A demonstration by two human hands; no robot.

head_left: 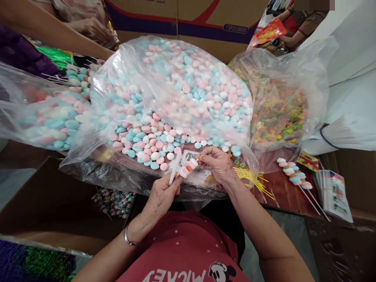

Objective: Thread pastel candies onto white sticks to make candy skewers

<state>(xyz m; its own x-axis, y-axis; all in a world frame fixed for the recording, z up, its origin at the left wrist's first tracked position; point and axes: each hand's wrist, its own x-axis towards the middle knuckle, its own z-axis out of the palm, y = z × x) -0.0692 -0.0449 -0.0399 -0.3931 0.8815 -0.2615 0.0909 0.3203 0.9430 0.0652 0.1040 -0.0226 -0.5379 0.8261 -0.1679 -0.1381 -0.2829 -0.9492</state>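
Observation:
My left hand (164, 192) is closed round the lower end of a candy skewer (188, 169) and some white sticks (175, 166). Threaded on the skewer are white and pale pink candies with orange gummy pieces between them. At its upper end, my right hand (219, 165) pinches a small orange gummy candy (199, 158) between thumb and fingers. Just beyond my hands, pink, blue and white candies (149, 143) spill from a large clear plastic bag (188, 82). Yellow twist ties (255, 178) lie beside my right wrist.
A bag of gummy rings (279, 109) stands at the right. Two finished candy skewers (293, 174) lie on the table (282, 196) near printed plastic pouches (335, 196). An open cardboard box (44, 211) is at lower left. A co-worker's arm (64, 27) reaches in at upper left; another person (305, 25) is at upper right.

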